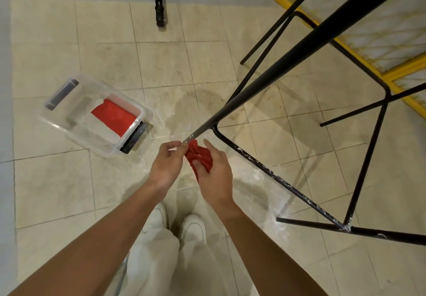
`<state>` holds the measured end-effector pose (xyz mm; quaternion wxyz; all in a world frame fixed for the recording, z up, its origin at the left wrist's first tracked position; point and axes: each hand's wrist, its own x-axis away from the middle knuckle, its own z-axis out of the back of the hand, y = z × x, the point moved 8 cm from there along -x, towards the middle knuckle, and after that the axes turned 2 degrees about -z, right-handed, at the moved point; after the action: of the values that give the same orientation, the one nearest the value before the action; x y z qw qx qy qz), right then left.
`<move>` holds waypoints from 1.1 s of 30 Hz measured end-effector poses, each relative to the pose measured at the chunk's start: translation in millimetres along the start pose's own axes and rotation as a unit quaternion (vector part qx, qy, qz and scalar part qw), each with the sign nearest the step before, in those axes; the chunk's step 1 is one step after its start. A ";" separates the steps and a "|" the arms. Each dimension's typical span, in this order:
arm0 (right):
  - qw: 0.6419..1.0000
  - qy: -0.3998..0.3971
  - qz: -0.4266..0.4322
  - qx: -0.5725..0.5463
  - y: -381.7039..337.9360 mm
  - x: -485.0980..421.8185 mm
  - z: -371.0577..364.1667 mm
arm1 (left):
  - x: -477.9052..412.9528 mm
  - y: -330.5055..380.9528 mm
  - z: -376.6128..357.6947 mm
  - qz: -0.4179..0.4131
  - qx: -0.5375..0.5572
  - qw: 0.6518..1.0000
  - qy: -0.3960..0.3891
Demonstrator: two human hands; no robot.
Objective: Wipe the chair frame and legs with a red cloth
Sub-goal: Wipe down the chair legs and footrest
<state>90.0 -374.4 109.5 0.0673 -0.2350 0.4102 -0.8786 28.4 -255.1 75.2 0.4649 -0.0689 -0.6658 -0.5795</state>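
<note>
Held red cloth (199,156) against chair leg (276,74).
Pinched leg tip in left hand (167,166); clutched bunched cloth in right hand (214,175).

Left hand (167,165): fingers curled, thumb and forefinger pinching the chair leg (276,72) at its tip
Right hand (215,177): cupped around the bunched red cloth (199,155), just beside the left fingertips
Forearms: bare, reaching forward, converging
</note>
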 end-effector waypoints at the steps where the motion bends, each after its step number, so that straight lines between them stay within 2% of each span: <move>1: 0.999 -0.007 -0.030 -0.043 3.9 -2.3 -5.4 | -0.2 -5.0 -1.9 0.005 0.013 1.000 -0.009; 4: 0.986 -0.015 -0.097 -0.134 17.4 -9.6 -20.6 | -4.5 -14.5 -9.3 0.009 0.057 0.997 -0.043; 8: 0.970 -0.009 -0.147 -0.195 30.6 -24.1 -23.9 | -13.8 -13.4 -19.5 -0.011 0.080 0.992 -0.095; 13: 0.958 -0.079 -0.160 -0.223 37.5 -28.0 -41.6 | -30.2 -39.5 -14.1 0.033 0.140 0.987 -0.069; 15: 0.952 -0.106 -0.172 -0.229 35.6 -27.7 -48.7 | -30.2 -49.0 -21.2 0.062 0.198 0.974 -0.094; 17: 0.962 -0.120 -0.165 -0.183 33.4 -26.6 -54.9 | -27.4 -51.2 -31.3 0.079 0.281 0.948 -0.125; 20: 0.994 -0.084 -0.057 -0.050 25.0 -31.0 -54.1 | -27.9 -46.5 -33.6 0.072 0.382 0.912 -0.128; 23: 0.997 -0.057 -0.036 -0.046 27.2 -34.2 -46.9 | -39.7 -39.3 -20.6 0.026 0.359 0.928 -0.092; 27: 0.995 -0.030 -0.083 -0.054 48.5 -39.9 -30.5 | -53.8 -28.9 -3.9 -0.039 0.278 0.960 -0.004; 29: 0.991 -0.028 -0.109 -0.076 56.7 -40.9 -27.2 | -52.0 -19.1 -7.6 -0.053 0.262 0.963 -0.003; 33: 0.989 -0.012 -0.119 -0.088 63.9 -44.5 -22.8 | -45.6 3.3 -32.1 -0.119 0.218 0.967 -0.049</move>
<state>113.7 -386.6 32.9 -0.0540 -0.2978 0.4544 -0.8378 73.2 -260.5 42.4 0.3633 0.0860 -0.8014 -0.4673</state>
